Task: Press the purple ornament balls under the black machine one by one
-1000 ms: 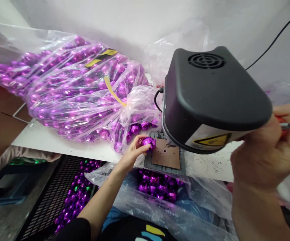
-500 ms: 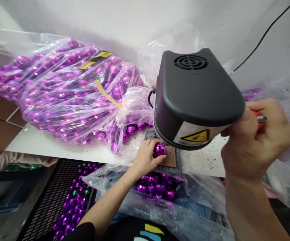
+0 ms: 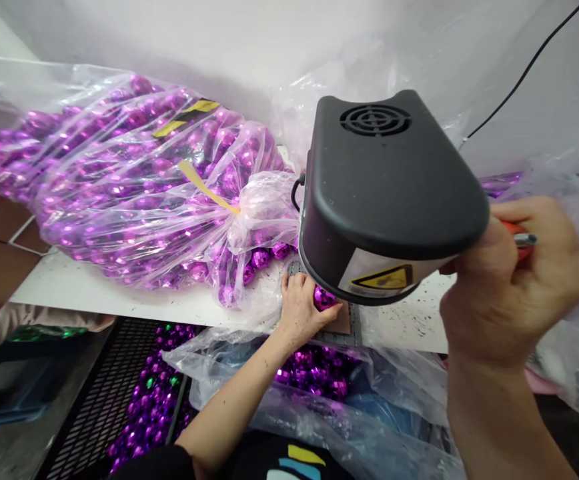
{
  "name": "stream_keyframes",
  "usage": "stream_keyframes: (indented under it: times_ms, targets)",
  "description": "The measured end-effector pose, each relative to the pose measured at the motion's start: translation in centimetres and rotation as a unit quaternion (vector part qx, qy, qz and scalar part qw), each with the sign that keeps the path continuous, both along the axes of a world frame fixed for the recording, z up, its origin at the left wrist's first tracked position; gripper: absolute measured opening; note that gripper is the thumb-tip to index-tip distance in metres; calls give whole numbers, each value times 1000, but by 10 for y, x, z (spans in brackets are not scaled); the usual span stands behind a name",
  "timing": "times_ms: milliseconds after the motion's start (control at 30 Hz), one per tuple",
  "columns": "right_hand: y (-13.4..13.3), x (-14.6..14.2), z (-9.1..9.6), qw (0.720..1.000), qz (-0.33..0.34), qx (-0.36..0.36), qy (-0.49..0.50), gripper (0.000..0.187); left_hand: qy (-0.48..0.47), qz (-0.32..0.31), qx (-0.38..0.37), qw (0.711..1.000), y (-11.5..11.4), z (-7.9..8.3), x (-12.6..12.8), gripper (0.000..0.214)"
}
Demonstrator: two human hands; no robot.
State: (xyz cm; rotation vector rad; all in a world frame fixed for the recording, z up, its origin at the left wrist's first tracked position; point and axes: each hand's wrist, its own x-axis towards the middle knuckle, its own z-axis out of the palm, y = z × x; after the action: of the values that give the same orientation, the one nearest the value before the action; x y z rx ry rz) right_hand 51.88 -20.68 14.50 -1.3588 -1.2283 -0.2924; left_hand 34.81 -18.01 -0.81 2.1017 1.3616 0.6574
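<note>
My left hand [image 3: 302,308] grips a shiny purple faceted ball [image 3: 323,298] and holds it on the brown pad [image 3: 342,325] beneath the black machine head [image 3: 387,193]. The machine's lower edge hides part of the ball. My right hand [image 3: 517,287] is raised at the right, fingers closed on a red-handled lever or tool [image 3: 519,237] beside the machine head.
A big clear bag of purple balls [image 3: 134,187], tied with yellow tape, lies on the white table [image 3: 84,287] to the left. An open bag of more purple balls [image 3: 314,373] hangs below the table edge. A black mesh crate [image 3: 114,393] holds purple and green balls. A black cable [image 3: 524,73] runs up right.
My left hand carried the purple ball rightward from the pad's left edge to a spot under the machine head. The right hand kept its grip on the red handle.
</note>
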Motion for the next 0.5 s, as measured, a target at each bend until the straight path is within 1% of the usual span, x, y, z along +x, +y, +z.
stream_keyframes:
  times_ms: [100, 233, 267, 333, 433, 467, 500]
  targets:
    - [-1, -2, -2, 1000, 4, 4, 0, 35, -1, 0, -4, 1000, 1, -2, 1, 39]
    - [-11, -5, -13, 999, -16, 51, -8, 28, -5, -10, -5, 1000, 3, -2, 1, 37]
    - [-14, -5, -18, 998, -4, 56, -13, 24, -7, -13, -4, 1000, 3, -3, 1, 37]
    - [-22, -3, -29, 996, 48, 75, -20, 18, -12, -17, -4, 1000, 4, -4, 1, 38]
    - [-31, -1, -46, 984, 128, 117, -37, 22, -18, -19, -10, 1000, 4, -6, 1, 40]
    - [-34, -1, -51, 982, 136, 123, -46, 23, -19, -19, -13, 1000, 4, -7, 1, 40]
    - [-37, -2, -56, 982, 138, 115, -52, 23, -20, -19, -16, 1000, 5, -8, 1, 40]
